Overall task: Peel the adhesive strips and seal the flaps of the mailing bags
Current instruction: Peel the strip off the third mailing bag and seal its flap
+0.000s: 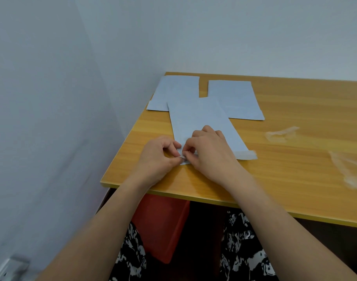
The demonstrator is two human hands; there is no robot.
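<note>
A pale grey mailing bag [200, 118] lies lengthwise on the wooden table [275, 179], its open flap [245, 155] toward me. Both hands meet at the flap's left corner. My left hand [159, 157] pinches the corner of the flap between thumb and curled fingers. My right hand [208, 151] pinches the end of the adhesive strip at that same corner, covering the flap's middle. Two more grey mailing bags lie flat behind it, one at the back left [173, 90] and one at the back right [234, 98], each partly under the near bag.
Peeled clear backing strips lie on the table to the right, one [281, 133] mid-right and a crumpled one [352, 171] at the right edge. A wall runs close along the table's left side. A red object [163, 224] sits under the table by my knees.
</note>
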